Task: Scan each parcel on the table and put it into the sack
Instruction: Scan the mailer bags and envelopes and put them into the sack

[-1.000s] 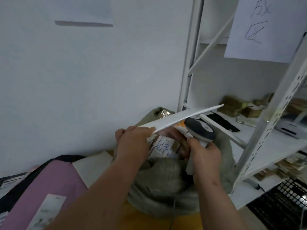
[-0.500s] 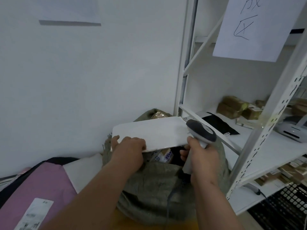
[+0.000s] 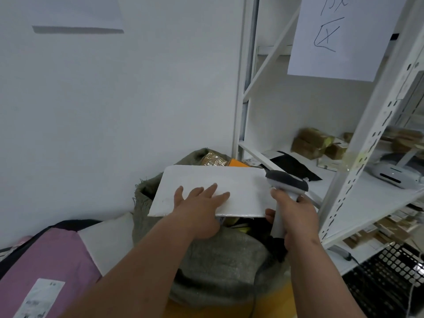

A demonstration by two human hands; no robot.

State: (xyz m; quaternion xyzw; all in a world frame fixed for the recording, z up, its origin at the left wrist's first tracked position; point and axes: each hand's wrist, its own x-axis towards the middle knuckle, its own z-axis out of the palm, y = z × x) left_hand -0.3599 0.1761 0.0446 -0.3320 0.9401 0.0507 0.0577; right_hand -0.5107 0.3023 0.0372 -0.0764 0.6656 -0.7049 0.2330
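White flat parcel (image 3: pixel 213 189) is lain across the mouth of the grey-green woven sack (image 3: pixel 220 255), centre frame, pressed flat by left hand (image 3: pixel 199 207) with fingers spread straight on top. Barcode scanner (image 3: pixel 285 182) handle is gripped by right hand (image 3: pixel 296 216), fingers wrapped round, at the parcel's right edge. Pink parcel (image 3: pixel 43 258) is seen lower left.

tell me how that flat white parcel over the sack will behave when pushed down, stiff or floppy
Probably stiff: the flat white parcel spans the sack mouth without sagging, its edges straight. It looks thin, so likely light. The left hand lies flat on its smooth top; it may slide sideways rather than drop in.
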